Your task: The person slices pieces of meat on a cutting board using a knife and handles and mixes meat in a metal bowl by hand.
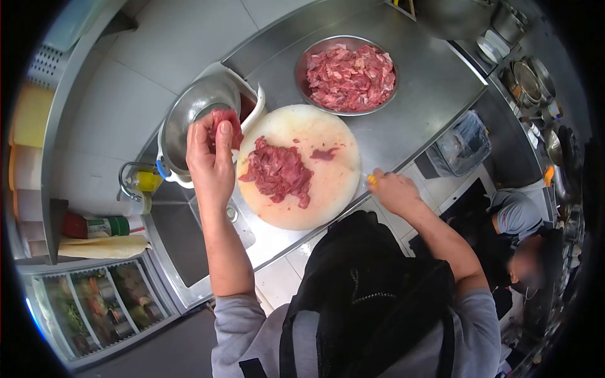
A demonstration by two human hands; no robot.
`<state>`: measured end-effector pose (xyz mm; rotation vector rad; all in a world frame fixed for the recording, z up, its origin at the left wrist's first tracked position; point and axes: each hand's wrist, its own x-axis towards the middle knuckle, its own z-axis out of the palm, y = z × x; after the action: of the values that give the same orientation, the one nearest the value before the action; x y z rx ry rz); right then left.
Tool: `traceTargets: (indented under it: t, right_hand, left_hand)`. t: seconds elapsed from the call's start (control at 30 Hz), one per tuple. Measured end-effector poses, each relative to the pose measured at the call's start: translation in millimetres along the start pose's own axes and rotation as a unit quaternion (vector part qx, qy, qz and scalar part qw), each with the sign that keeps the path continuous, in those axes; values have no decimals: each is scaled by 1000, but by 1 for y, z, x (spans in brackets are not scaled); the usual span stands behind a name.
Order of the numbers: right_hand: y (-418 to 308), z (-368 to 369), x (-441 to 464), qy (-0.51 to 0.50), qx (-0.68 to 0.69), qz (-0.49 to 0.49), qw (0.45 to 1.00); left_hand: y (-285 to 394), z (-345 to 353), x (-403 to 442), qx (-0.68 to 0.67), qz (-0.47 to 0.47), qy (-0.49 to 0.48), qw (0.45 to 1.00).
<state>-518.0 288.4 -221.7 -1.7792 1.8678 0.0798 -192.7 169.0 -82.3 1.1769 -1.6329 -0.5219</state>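
A piece of raw meat (228, 126) is pinched in my left hand (211, 154), raised over the edge of a metal bowl (179, 120) at the left. My right hand (395, 193) is closed around the yellow handle of a knife (372, 181), at the right edge of the round white cutting board (328, 201); the blade is hard to make out. On the board lie a pile of sliced meat (277, 171) and a small separate piece (324, 154). A steel bowl full of cut meat (350, 77) stands behind the board.
A sink (183, 242) lies at the left, with a faucet (128, 179) and bottles behind it. Below it is a glass-topped container of food (101, 305). A lined bin (463, 145) stands right of the counter (422, 82). Another person (517, 214) is at the far right.
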Motion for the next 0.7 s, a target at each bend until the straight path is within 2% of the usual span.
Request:
traceTargets:
  t: [0.03,0.17,0.23,0.3,0.37,0.5,0.6,0.63,0.67,0.7]
  right_hand:
    - [3,7,4,10,-1,-46,999]
    - [11,-24,5,47,94,-26,994]
    - [35,-35,3,78,101,-4,992]
    - [57,-38,-7,83,121,0,989]
    - [81,-36,-16,97,136,4,986]
    - [119,-16,-33,120,224,7,967]
    - [137,-14,-47,122,257,21,958]
    - [143,-15,-48,132,266,24,955]
    - [149,-17,-47,134,262,21,955]
    - [154,-18,-47,144,274,25,950]
  left_hand:
    - [6,7,8,53,26,10,998]
    - [5,34,43,73,21,-15,997]
    - [-3,57,65,50,33,-34,998]
    - [5,88,85,-43,-4,-62,997]
    - [1,115,106,-25,24,-62,997]
    - [-3,166,137,-50,24,-65,996]
    - [-33,208,138,-21,49,-55,997]
    - [-58,225,133,60,69,-41,995]
    - [-64,242,116,92,57,-75,991]
    - [-86,259,100,168,132,-134,968]
